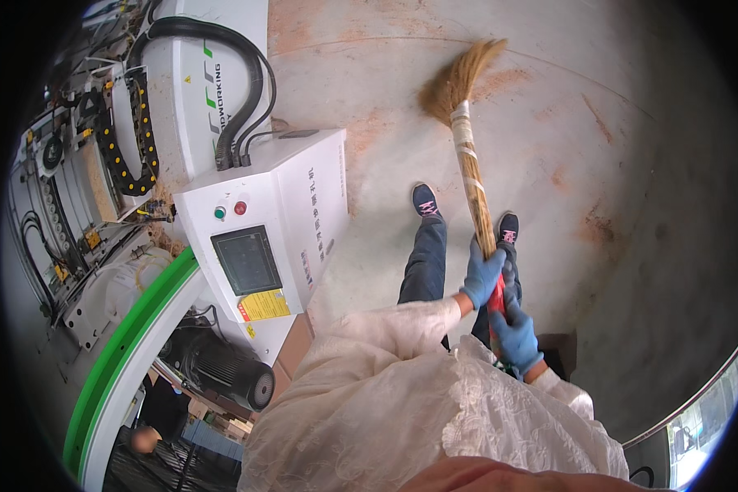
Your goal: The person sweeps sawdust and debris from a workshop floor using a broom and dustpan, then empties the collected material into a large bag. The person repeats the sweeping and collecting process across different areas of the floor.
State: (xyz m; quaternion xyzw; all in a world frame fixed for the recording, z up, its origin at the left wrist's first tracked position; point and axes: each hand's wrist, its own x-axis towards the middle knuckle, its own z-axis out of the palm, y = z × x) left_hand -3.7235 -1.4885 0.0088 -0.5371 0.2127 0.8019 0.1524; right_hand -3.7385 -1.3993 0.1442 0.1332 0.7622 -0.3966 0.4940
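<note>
A long straw broom [473, 176] slants away from me, its bristle head resting on the grey floor at the far side. White tape wraps the upper handle near the bristles, and the near end is red. My left hand [483, 275], in a blue glove, is closed round the handle's middle. Nearer my body, my right hand [517, 334], also blue-gloved, grips the red part of the handle. The lower tip of the handle is hidden by my right hand and white lace-trimmed top.
Reddish-brown sawdust [500, 82] lies in patches on the floor [541, 156]. To the left stands a white machine cabinet [312, 205] with a screen [246, 260] and buttons, beside a green-edged frame [127, 336] and a black motor [230, 373]. Another person [160, 418] is at lower left.
</note>
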